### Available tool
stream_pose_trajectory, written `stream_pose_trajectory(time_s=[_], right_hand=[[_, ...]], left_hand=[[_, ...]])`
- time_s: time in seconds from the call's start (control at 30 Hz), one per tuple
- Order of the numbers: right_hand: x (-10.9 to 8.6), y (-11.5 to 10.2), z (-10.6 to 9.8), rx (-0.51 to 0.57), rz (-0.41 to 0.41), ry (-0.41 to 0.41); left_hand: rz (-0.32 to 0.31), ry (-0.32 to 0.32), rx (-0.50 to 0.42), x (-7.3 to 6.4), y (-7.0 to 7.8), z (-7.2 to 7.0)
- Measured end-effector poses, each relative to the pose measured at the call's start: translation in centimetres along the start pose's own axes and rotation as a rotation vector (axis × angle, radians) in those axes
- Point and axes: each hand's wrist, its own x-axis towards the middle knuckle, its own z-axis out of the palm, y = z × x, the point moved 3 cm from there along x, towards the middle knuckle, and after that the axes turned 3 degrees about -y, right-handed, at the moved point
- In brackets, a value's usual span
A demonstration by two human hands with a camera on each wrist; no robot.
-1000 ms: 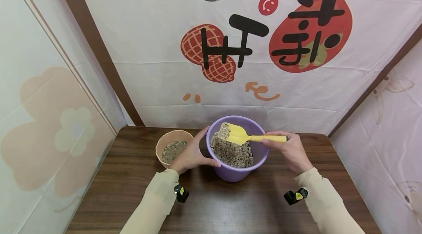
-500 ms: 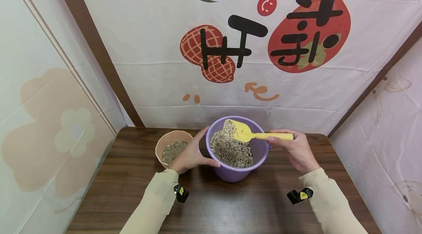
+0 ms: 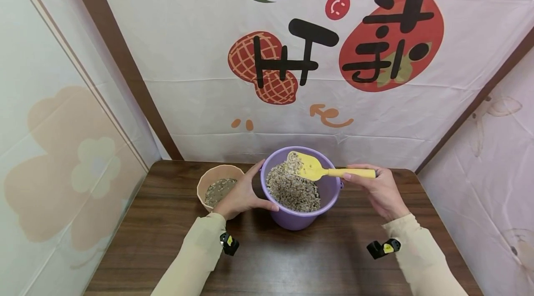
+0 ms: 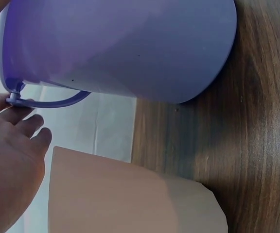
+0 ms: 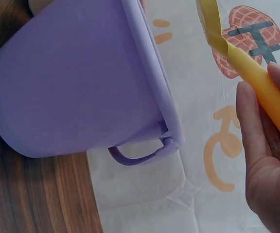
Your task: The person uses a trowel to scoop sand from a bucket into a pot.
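A purple bucket (image 3: 293,221), partly filled with coarse grey-brown gravel (image 3: 295,196), stands on the table near the wall. My left hand (image 3: 242,198) holds its rim on the left, thumb on the near side and fingers toward the back. In the left wrist view those fingers are by the joint of the bucket's handle (image 4: 57,103). My right hand (image 3: 384,193) grips the yellow handle of a small shovel (image 3: 310,168). The shovel's blade is above the gravel inside the bucket's outline, with some gravel on its tip. In the right wrist view the shovel is higher than the rim.
Left of the bucket, partly behind my left hand and wrist, stands a peach-coloured pot (image 3: 216,173) with grey, pebbly matter in it. The wooden table (image 3: 288,263) ends at a printed white cloth wall (image 3: 200,115) close behind both containers. More cloth hangs at both sides.
The right hand and the shovel have shifted to the right and slightly back, with the blade still over the bucket. Less gravel shows on the blade. The left hand and bucket stay put.
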Motion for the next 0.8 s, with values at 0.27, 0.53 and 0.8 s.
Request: stream_pose_trajectory(time_s=[0.27, 0.53, 0.8], right_hand=[[-0.1, 0.2, -0.2, -0.020, 0.002, -0.003], [-0.1, 0.4, -0.3, -0.052, 0.019, 0.010], [-0.2, 0.5, -0.4, -0.070, 0.026, 0.019]], left_hand=[[-0.011, 0.017, 0.088, -0.4, 0.2, -0.2], [0.053, 0.051, 0.186, -1.7, 1.2, -1.7], [0.056, 0.158, 0.295, -3.8, 0.8, -5.1]])
